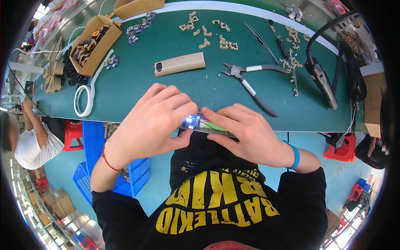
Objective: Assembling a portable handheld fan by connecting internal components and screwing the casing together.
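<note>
Left hand point(155, 123): fingers curled nearly closed, thumb and forefinger pinching the left end of a slim, elongated electronic assembly with a blue circuit board point(191, 122). Right hand point(248, 132): half-closed, forefinger on the assembly's upper side and thumb along its lower side, right of the board. Assembly sits between both hands at the near edge of the green worktop point(137, 100); a bright white light shows on the board, with a bright green part point(213, 126) beside it under the right fingers.

Beyond the hands: a beige, elongated plastic housing point(181, 64) with a dark oval opening at its left end. To its right, grey-handled cutting pliers point(238, 71), jaws apart, and slim metal tweezers point(261, 41). At left, a roll of white tape point(84, 102), partly unwound, near an open cardboard box point(95, 46) of black and orange parts.

Writing: large yellow block lettering across the wearer's black T-shirt point(137, 225); dark handwritten marks on a second cardboard box point(139, 7) at the far edge, not legible.
</note>
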Demonstrator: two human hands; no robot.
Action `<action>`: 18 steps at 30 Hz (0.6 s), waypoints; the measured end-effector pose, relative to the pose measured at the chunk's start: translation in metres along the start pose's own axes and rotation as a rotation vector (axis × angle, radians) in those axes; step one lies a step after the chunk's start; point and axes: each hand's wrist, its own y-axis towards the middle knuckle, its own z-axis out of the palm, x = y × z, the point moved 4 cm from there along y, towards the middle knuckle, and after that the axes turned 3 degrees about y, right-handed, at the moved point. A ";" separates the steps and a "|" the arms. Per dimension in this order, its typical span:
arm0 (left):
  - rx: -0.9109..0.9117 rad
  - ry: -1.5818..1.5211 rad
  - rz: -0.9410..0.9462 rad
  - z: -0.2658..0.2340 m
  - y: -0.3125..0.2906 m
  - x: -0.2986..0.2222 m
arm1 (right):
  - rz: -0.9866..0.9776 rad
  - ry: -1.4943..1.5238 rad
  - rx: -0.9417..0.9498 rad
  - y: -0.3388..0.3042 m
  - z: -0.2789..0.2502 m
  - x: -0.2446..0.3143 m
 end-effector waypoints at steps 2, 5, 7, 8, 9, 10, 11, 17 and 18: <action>-0.003 0.017 0.002 -0.002 0.000 -0.001 | 0.008 0.004 -0.003 0.000 0.000 0.000; 0.009 0.027 -0.007 -0.003 0.001 -0.003 | 0.015 0.013 -0.001 0.000 -0.001 0.001; 0.019 0.042 -0.015 -0.004 0.001 -0.005 | 0.013 0.012 -0.004 0.000 -0.001 0.001; 0.019 0.041 -0.017 -0.005 0.001 -0.006 | 0.012 0.010 -0.007 0.000 -0.001 0.001; 0.029 0.046 -0.018 -0.005 0.001 -0.007 | 0.012 0.012 -0.005 0.000 -0.001 0.001; 0.039 0.050 -0.020 -0.006 0.001 -0.008 | 0.009 0.013 -0.003 0.001 -0.001 0.001; 0.038 0.050 -0.022 -0.007 0.002 -0.008 | 0.006 0.012 0.000 0.001 -0.001 0.001; 0.114 0.003 -0.076 -0.007 0.005 -0.005 | 0.002 0.024 -0.004 0.002 -0.001 0.001; 0.109 0.006 -0.088 -0.007 0.004 -0.004 | 0.002 0.026 0.001 0.003 -0.001 0.002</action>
